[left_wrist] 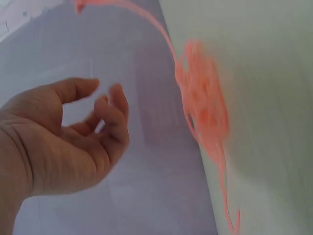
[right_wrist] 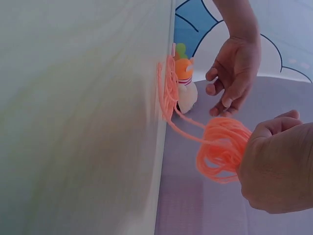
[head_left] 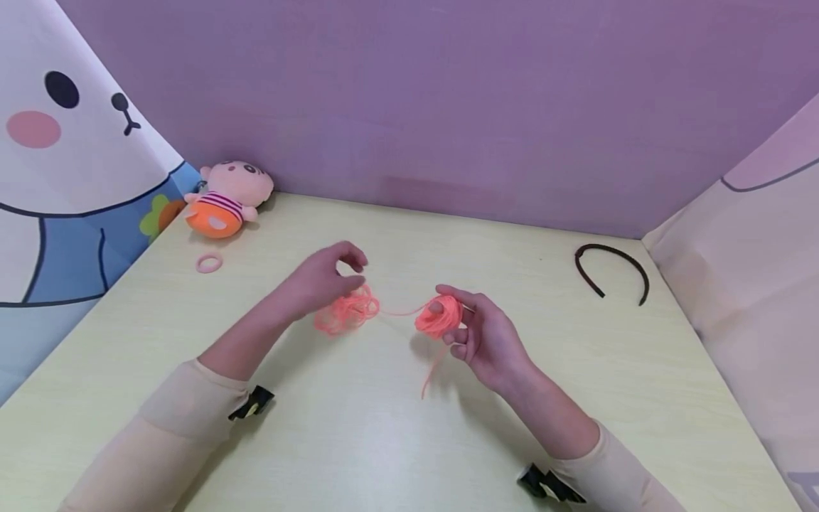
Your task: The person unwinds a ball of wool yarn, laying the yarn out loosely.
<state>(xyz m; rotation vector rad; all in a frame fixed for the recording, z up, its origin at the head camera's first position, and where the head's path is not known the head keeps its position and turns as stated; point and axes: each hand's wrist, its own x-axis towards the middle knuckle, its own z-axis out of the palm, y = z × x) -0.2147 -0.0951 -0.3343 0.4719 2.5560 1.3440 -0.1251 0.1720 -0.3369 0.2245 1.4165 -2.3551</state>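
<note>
My right hand [head_left: 493, 341] grips a wound bundle of coral-orange yarn [head_left: 440, 318] above the table, with a short tail hanging below it. From the bundle a single strand runs left to a loose, tangled heap of the same yarn [head_left: 345, 313] on the tabletop. Over that heap hovers my left hand [head_left: 320, 277], its fingers loosely bent and holding nothing. A gap between the left hand [left_wrist: 73, 137] and the loose yarn [left_wrist: 205, 98] shows in the left wrist view. In the right wrist view, loops of the bundle [right_wrist: 222, 147] stick out beyond the right hand [right_wrist: 279, 166].
A plush doll [head_left: 230, 199] in a striped top lies at the back left corner, with a pink ring [head_left: 209, 263] in front of it. Towards the right edge is a dark curved band [head_left: 604, 247]. A purple wall [head_left: 435, 107] closes off the back of the table.
</note>
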